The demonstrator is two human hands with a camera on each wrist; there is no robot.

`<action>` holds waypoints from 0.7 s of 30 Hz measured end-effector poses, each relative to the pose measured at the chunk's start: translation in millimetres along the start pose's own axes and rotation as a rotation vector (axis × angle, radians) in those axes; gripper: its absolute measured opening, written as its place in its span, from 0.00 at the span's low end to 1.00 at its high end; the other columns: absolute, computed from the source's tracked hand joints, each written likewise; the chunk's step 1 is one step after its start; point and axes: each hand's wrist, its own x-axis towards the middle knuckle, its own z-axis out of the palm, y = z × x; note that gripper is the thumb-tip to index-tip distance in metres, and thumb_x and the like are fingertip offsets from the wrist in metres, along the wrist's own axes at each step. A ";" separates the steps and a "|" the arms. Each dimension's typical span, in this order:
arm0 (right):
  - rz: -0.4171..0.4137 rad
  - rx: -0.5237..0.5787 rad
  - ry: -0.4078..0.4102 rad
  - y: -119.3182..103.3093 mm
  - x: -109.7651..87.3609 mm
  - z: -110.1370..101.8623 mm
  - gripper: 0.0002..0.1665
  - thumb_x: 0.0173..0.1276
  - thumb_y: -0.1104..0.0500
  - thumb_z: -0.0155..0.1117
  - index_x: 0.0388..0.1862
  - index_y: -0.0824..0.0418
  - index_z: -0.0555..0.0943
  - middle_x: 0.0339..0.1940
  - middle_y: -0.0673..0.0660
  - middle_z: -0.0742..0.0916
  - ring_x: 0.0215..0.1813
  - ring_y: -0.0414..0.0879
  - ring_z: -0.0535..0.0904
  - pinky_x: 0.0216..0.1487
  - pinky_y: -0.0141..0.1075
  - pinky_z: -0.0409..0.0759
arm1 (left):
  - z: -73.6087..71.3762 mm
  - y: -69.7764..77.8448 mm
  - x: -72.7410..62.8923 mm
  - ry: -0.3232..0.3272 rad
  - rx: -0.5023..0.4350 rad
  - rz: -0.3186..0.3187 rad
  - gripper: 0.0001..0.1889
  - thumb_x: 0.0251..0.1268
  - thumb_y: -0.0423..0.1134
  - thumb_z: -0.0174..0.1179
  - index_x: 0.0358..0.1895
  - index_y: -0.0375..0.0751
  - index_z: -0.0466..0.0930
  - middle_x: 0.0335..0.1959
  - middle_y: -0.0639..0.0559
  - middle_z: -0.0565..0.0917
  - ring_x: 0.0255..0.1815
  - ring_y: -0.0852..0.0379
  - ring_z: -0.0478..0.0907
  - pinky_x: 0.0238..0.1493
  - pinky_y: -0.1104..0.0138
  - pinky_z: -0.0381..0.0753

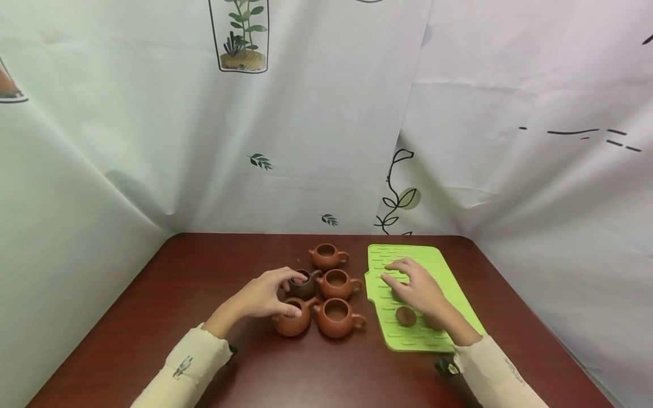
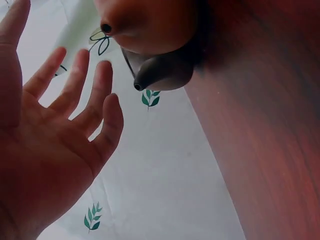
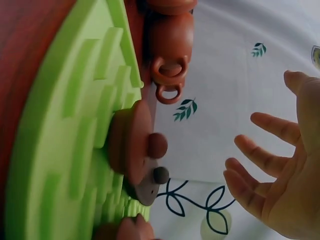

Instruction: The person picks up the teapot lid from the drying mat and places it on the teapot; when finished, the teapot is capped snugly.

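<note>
Several small lidless clay teapots are grouped mid-table: reddish-brown ones such as the front-right teapot (image 1: 334,326) and front-left teapot (image 1: 291,327), plus one dark teapot (image 1: 304,292). Over the left ones hovers my left hand (image 1: 262,294), overlapping the dark and front-left teapots in the head view. Its fingers are spread beside the spouts in the left wrist view, holding nothing. My right hand (image 1: 420,289) hangs empty above a green ribbed mat (image 1: 413,340), fingers loosely bent. Beneath it lie knobbed lids, including a reddish-brown lid (image 3: 136,142) and a dark lid (image 3: 145,187), partly hidden in the head view.
A dark red wooden table (image 1: 204,283) carries everything. Another reddish-brown teapot (image 1: 326,260) stands at the back of the group, handle to the right. White printed cloth (image 1: 316,113) hangs behind the table and along both sides.
</note>
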 end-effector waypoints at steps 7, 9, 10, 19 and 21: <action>0.015 0.136 -0.080 13.0 -14.0 -5.0 0.15 0.69 0.47 0.67 0.45 0.55 0.88 0.42 0.47 0.88 0.37 0.40 0.82 0.39 0.37 0.78 | -2.0 -6.9 -10.3 -0.053 -0.028 0.007 0.38 0.47 0.56 0.77 0.61 0.44 0.77 0.54 0.54 0.81 0.46 0.52 0.79 0.46 0.58 0.77; 0.017 0.198 -0.123 17.2 -19.2 -6.8 0.14 0.69 0.49 0.68 0.45 0.57 0.88 0.42 0.50 0.88 0.36 0.40 0.82 0.39 0.36 0.79 | -1.7 -8.5 -12.4 -0.056 -0.016 0.010 0.36 0.46 0.57 0.77 0.59 0.44 0.78 0.51 0.53 0.82 0.45 0.53 0.79 0.46 0.59 0.77; 0.018 0.225 -0.147 19.2 -21.9 -7.8 0.14 0.68 0.51 0.69 0.45 0.59 0.88 0.43 0.52 0.88 0.36 0.40 0.83 0.39 0.35 0.79 | -1.6 -9.4 -13.3 -0.057 -0.011 0.013 0.36 0.46 0.57 0.77 0.57 0.43 0.79 0.49 0.53 0.82 0.45 0.54 0.79 0.46 0.59 0.77; 0.040 0.212 -0.231 24.4 -40.5 -14.9 0.15 0.62 0.62 0.71 0.47 0.67 0.85 0.18 0.45 0.75 0.19 0.33 0.62 0.23 0.31 0.67 | 0.3 -17.8 -19.7 -0.101 -0.018 0.004 0.35 0.45 0.57 0.78 0.56 0.41 0.80 0.45 0.56 0.81 0.47 0.55 0.78 0.49 0.56 0.76; 0.041 0.199 -0.221 25.1 -42.2 -14.7 0.16 0.61 0.63 0.72 0.47 0.67 0.85 0.17 0.45 0.73 0.19 0.33 0.63 0.24 0.31 0.67 | 0.8 -18.8 -20.5 -0.105 -0.013 -0.001 0.36 0.45 0.57 0.77 0.56 0.40 0.80 0.46 0.55 0.81 0.47 0.56 0.78 0.50 0.56 0.77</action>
